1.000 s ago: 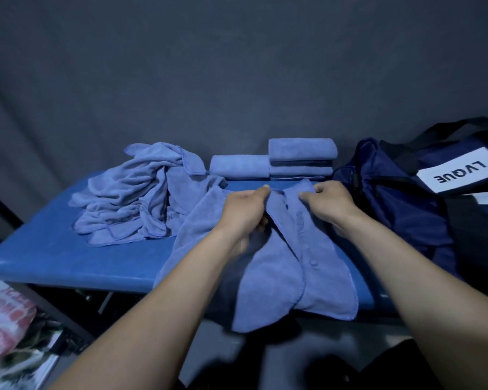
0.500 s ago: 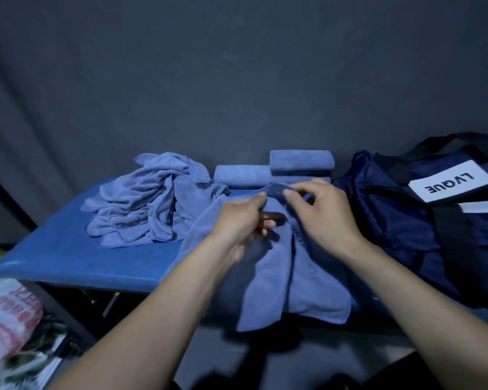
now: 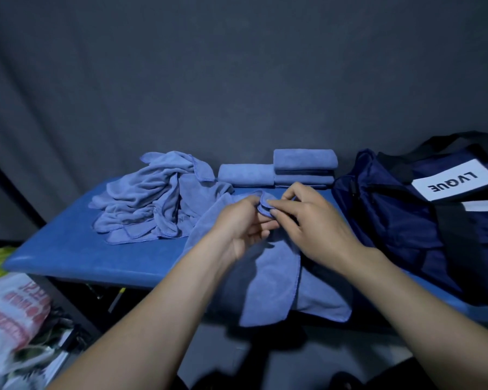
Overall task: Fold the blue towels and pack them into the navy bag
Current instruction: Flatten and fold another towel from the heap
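Note:
A blue towel (image 3: pixel 268 288) lies on the blue table (image 3: pixel 68 249) and hangs over its front edge. My left hand (image 3: pixel 243 226) and my right hand (image 3: pixel 313 220) meet at the towel's far edge and pinch its bunched corners together. A heap of unfolded blue towels (image 3: pixel 150 198) lies at the back left. Folded towels (image 3: pixel 302 167) stand in a low stack at the back, behind my hands. The navy bag (image 3: pixel 406 220) with a white label sits on the table at the right.
A dark curtain (image 3: pixel 237 80) hangs right behind the table. Plastic bags and clutter (image 3: pixel 14 319) lie on the floor at the lower left. Black straps (image 3: pixel 457 237) run across the bag.
My hands have come together at the towel's far edge, bringing its corners into one bunch. The view has tilted slightly.

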